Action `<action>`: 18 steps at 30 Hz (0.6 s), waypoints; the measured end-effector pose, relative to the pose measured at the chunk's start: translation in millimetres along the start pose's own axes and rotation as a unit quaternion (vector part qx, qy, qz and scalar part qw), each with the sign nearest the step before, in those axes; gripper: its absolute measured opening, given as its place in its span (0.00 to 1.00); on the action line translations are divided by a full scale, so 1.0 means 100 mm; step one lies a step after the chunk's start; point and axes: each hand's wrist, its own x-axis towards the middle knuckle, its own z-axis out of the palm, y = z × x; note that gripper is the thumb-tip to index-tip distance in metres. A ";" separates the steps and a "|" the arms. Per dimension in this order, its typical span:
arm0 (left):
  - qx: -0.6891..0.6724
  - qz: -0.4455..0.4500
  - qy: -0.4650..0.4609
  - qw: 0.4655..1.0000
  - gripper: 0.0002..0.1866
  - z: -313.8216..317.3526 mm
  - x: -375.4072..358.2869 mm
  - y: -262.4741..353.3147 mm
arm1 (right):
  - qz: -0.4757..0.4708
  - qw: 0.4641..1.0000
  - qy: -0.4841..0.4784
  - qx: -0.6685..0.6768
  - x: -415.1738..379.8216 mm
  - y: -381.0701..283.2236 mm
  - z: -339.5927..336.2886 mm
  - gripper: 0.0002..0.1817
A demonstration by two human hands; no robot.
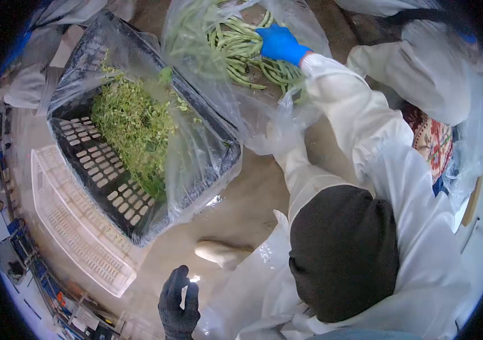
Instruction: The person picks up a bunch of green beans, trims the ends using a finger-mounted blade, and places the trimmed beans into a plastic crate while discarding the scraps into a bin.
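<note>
My left hand [179, 306], in a dark grey glove, is raised at the bottom of the head view, left of centre. Its fingers are slightly bent, with a gap between finger and thumb, and I see nothing in it. Nearest to it are the wet floor [167, 249] and a white boot [218, 253]. My right hand does not show. Up ahead, a co-worker's blue-gloved hand [281, 45] reaches into long green beans [235, 42] in a clear plastic bag [309, 28].
A black crate [83, 153], lined with clear plastic, holds leafy greens [133, 122]. A white crate [77, 226] lies beside it. Just ahead on the right is the co-worker's black cap [343, 255] and white clothing. Another person's white sleeve [417, 73] is at upper right.
</note>
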 end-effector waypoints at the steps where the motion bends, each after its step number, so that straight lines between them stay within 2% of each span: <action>1: 0.000 0.000 -0.003 1.000 0.18 0.00 0.01 0.03 | -0.012 0.999 -0.015 -0.040 0.13 0.02 0.03 0.28; 2: -0.022 -0.009 0.002 1.000 0.18 0.01 0.02 0.04 | -0.023 0.996 -0.029 -0.079 0.23 0.05 0.08 0.27; 4: -0.065 -0.025 0.013 0.997 0.18 0.04 0.05 0.05 | -0.086 0.992 0.061 -0.065 0.26 0.15 0.48 0.24; 5: -0.041 -0.010 0.011 0.999 0.18 0.04 0.06 0.03 | -0.120 0.985 0.106 -0.057 0.27 0.16 0.70 0.22; 6: -0.018 0.004 0.010 1.000 0.19 0.03 0.07 -0.01 | -0.088 0.986 0.121 -0.067 0.25 0.08 0.78 0.16; 9: -0.008 0.002 0.008 1.000 0.19 0.04 0.06 -0.08 | -0.033 0.991 0.094 -0.087 0.30 0.09 0.83 0.14; 10: -0.016 -0.005 0.008 1.000 0.19 0.03 0.04 -0.09 | 0.023 0.988 0.152 -0.027 0.41 0.30 1.16 0.13; 12: -0.037 -0.013 0.006 0.999 0.19 0.02 -0.03 -0.09 | -0.012 0.982 0.153 -0.112 0.32 0.52 1.21 0.16; 13: -0.049 -0.014 0.006 0.999 0.19 0.02 -0.05 -0.08 | -0.098 0.957 0.093 -0.255 0.07 0.47 0.88 0.18; 15: -0.017 0.009 0.009 1.000 0.19 -0.01 -0.10 -0.04 | -0.045 0.990 0.029 -0.132 -0.17 0.48 0.60 0.21; 16: -0.002 0.020 0.010 1.000 0.20 -0.02 -0.13 -0.03 | 0.027 0.997 0.023 -0.070 -0.21 0.48 0.53 0.24; 18: 0.014 0.021 0.010 1.000 0.20 -0.03 -0.19 -0.05 | 0.076 0.989 0.098 0.084 -0.39 0.50 0.26 0.26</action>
